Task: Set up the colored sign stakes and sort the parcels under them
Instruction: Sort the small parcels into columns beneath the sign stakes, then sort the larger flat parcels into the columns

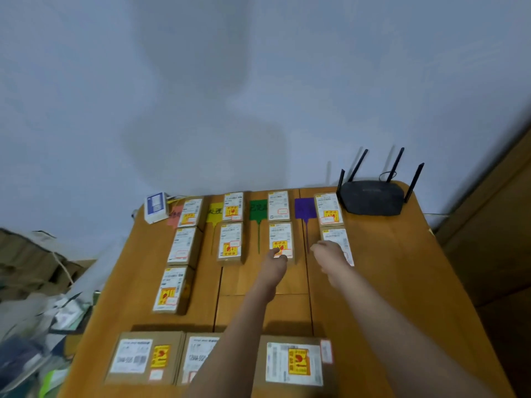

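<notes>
Left hand (276, 255), fingers curled, rests on the parcel (281, 239) under the green stake (258, 214) mid-frame, its long axis running away, while the right hand (327, 249), grip unclear, touches the purple-column parcel (337, 239).

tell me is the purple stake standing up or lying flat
Lying flat: the purple stake lies on the table, its stem pointing toward the person, between two columns of parcels.

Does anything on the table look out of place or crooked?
Mostly tidy. The router at the far right corner is no parcel. The parcel under the right hand sits slightly tilted against its column. Three parcels near the front edge are unsorted.
</notes>
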`<state>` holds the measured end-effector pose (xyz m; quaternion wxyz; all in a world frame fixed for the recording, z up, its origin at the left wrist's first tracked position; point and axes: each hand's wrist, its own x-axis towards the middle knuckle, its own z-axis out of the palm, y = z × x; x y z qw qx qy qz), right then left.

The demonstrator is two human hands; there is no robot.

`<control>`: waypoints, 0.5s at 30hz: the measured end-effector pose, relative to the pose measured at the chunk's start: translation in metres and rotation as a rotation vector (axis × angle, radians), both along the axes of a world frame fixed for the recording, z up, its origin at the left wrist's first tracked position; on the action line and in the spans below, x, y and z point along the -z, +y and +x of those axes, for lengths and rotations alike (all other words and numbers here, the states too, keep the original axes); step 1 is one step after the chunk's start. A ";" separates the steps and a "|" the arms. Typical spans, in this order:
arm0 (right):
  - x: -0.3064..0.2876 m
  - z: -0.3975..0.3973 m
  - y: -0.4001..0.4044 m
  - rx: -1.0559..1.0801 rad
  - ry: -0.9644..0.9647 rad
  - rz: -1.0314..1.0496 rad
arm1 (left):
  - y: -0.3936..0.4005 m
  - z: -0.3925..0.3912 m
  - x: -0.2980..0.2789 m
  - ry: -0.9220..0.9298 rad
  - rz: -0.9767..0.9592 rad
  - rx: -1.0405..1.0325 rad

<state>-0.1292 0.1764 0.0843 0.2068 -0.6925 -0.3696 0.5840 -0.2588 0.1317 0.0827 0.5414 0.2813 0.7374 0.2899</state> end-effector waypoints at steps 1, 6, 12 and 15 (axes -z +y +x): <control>-0.004 -0.010 -0.011 -0.006 0.018 -0.008 | -0.011 -0.009 -0.004 -0.002 0.002 -0.006; -0.016 -0.073 -0.059 -0.031 0.087 -0.050 | -0.060 -0.067 -0.013 0.014 -0.027 -0.068; -0.004 -0.164 -0.099 -0.086 0.114 -0.112 | -0.109 -0.162 0.000 -0.036 -0.054 -0.107; 0.004 -0.216 -0.113 -0.076 0.086 -0.111 | -0.132 -0.222 0.016 -0.079 -0.069 -0.105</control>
